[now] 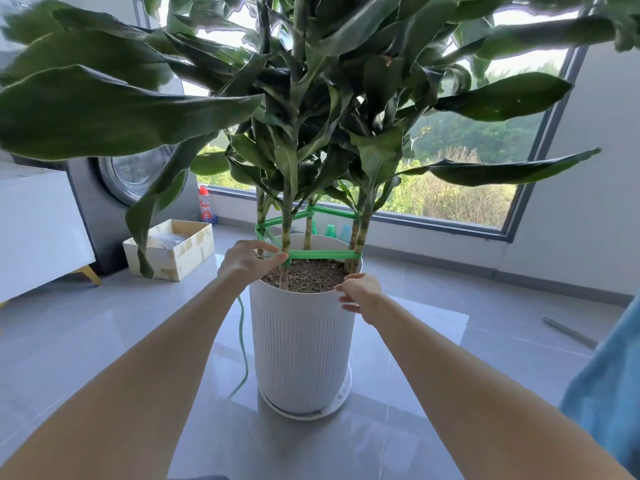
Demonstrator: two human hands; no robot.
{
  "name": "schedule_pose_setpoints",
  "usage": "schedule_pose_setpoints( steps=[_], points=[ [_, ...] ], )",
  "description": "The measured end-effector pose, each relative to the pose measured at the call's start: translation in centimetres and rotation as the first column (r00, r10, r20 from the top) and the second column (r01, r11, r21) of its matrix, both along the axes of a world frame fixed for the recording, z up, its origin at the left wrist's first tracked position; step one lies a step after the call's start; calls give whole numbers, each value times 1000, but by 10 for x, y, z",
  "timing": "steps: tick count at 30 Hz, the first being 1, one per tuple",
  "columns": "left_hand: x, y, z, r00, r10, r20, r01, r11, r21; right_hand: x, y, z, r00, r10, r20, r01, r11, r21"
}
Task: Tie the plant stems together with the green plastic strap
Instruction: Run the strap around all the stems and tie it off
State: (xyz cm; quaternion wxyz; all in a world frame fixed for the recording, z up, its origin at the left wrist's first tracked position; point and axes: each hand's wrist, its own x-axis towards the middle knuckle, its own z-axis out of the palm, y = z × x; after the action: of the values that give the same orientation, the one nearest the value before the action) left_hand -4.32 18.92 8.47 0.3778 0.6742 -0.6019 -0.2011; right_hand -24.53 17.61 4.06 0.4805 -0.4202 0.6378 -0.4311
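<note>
Both arms reach forward. The right hand [360, 296] rests loose-fingered against the rim of the ribbed white plastic pot [301, 341], holding nothing. Just beyond, the left hand [247, 259] pinches the green plastic strap [322, 254], which loops round the banded green plant stems [286, 233]

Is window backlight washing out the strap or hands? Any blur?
Head view: window glare darkens the leaves, but green strap, left hand and right hand are evenly lit, sharp; head view: edge leaves blurred, window frame bowed.
</note>
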Motion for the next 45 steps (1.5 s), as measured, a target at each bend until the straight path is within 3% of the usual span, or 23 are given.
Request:
schedule_pose_setpoints(
  steps=[3, 6, 10, 17, 35, 45],
  points=[
    [-1, -3, 1, 1000, -8, 22, 8, 1000, 0, 1, -12, -1, 950, -181, 253, 195, 980, -31],
    [-1, -5, -3, 992, -6, -125, 10, 999, 34, -1, -16, 9, 879, -205, 430, 236, 972, -18],
    [-2, -9, -6, 962, 22, -273, -15, 999, 29, -10, -19, 17, 821, -170, 545, 181, 983, 34],
    [-3, -9, -8, 917, 43, -396, -28, 999, 41, -18, -21, 21, 688, -145, 711, 128, 989, 77],
    [-2, -8, -15, 915, 13, -403, -11, 1000, 8, -30, -22, 16, 518, -163, 840, 23, 984, 177],
    [0, -17, -20, 898, 3, -441, -9, 1000, -12, -25, -21, 17, 501, -163, 850, 51, 986, 159]
  ],
)
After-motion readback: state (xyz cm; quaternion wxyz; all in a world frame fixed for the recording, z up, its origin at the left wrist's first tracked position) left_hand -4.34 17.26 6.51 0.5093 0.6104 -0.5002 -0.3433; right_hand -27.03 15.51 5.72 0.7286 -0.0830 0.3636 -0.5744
